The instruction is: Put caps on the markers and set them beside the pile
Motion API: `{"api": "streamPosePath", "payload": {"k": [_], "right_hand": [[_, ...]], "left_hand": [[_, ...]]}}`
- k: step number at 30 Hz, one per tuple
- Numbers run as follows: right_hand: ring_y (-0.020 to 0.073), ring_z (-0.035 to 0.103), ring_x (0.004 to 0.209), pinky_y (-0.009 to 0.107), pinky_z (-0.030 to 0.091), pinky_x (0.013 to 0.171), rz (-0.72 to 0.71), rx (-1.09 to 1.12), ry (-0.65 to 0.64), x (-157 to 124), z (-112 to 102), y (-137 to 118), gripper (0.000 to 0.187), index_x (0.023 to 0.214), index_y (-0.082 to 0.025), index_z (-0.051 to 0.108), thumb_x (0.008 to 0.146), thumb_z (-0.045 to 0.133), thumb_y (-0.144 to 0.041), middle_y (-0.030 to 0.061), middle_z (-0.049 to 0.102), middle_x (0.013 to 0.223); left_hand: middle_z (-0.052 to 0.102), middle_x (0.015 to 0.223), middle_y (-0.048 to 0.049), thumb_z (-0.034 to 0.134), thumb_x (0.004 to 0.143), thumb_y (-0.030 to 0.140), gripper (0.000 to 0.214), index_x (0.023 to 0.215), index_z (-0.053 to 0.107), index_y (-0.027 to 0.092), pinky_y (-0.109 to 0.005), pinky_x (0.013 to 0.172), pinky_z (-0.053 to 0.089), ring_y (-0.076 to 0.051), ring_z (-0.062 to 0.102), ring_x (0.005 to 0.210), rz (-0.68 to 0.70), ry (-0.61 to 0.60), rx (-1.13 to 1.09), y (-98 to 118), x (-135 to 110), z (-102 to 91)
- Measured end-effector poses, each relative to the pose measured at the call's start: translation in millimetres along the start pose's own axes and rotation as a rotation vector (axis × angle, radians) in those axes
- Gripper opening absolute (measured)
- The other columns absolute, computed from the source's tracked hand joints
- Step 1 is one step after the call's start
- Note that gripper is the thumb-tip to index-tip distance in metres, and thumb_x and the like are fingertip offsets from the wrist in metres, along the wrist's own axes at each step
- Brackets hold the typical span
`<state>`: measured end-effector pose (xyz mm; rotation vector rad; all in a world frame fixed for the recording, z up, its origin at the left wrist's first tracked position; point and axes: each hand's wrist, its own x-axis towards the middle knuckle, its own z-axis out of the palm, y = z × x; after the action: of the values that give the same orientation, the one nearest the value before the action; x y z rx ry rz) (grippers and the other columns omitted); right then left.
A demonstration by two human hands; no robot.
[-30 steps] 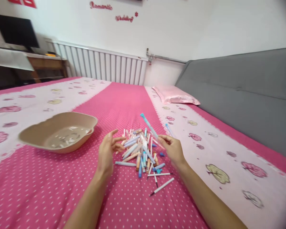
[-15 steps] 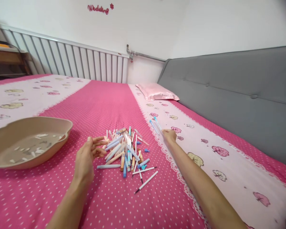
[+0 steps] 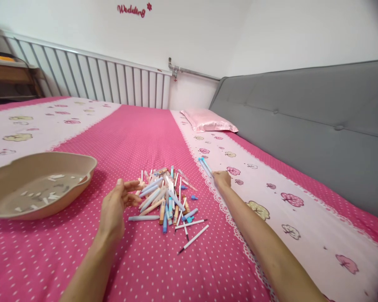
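Note:
A heap of pens and loose caps [image 3: 166, 199], blue, white and orange, lies on the pink dotted bedspread [image 3: 145, 138]. My left hand [image 3: 115, 205] hovers at the heap's left edge, fingers apart and slightly curled, holding nothing. My right hand [image 3: 222, 178] is stretched out to the right of the heap, over the pale flowered strip, closed on the lower ends of two blue-capped pens [image 3: 205, 165] that lie low against the sheet and point away from me.
A tan scalloped tray [image 3: 78, 161] with small white bits in it sits at the left. A pink pillow [image 3: 208, 121] lies further up the bed. A grey padded headboard [image 3: 302, 121] runs along the right, a white radiator [image 3: 97, 82] along the far wall.
My right hand carried the blue pens out of the heap to the right and lowered them to the pale strip. My left hand stayed by the heap. The view swung rightwards.

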<state>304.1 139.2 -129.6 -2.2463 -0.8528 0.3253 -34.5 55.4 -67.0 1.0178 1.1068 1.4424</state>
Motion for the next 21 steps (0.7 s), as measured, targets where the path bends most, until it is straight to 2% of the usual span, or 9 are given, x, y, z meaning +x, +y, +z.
{"api": "streamPosePath", "payload": {"k": [17,21], "right_hand": [[0.0221,0.064,0.08,0.027,0.044,0.063,-0.052,-0.077,-0.008,-8.0,-0.4,-4.4,0.033,0.087,-0.025,0.072,0.074,0.05,-0.047,0.0068,0.07,0.088],[0.0222,0.064,0.078,0.026,0.043,0.061,-0.072,-0.093,-0.004,-10.6,0.2,-3.9,0.034,0.086,-0.024,0.072,0.074,0.05,-0.047,0.0082,0.07,0.086]], "left_hand": [[0.066,0.08,-0.0083,0.047,0.069,0.064,0.057,0.082,0.061,0.011,-0.026,0.05,0.041,-0.013,0.054,0.051,-0.017,-0.003,0.025,0.0,-0.2,-0.5],[0.066,0.082,-0.0087,0.049,0.068,0.062,0.055,0.082,0.061,0.011,-0.027,0.049,0.041,-0.012,0.053,0.05,-0.019,0.012,0.022,-0.6,-1.0,-0.2]]}}
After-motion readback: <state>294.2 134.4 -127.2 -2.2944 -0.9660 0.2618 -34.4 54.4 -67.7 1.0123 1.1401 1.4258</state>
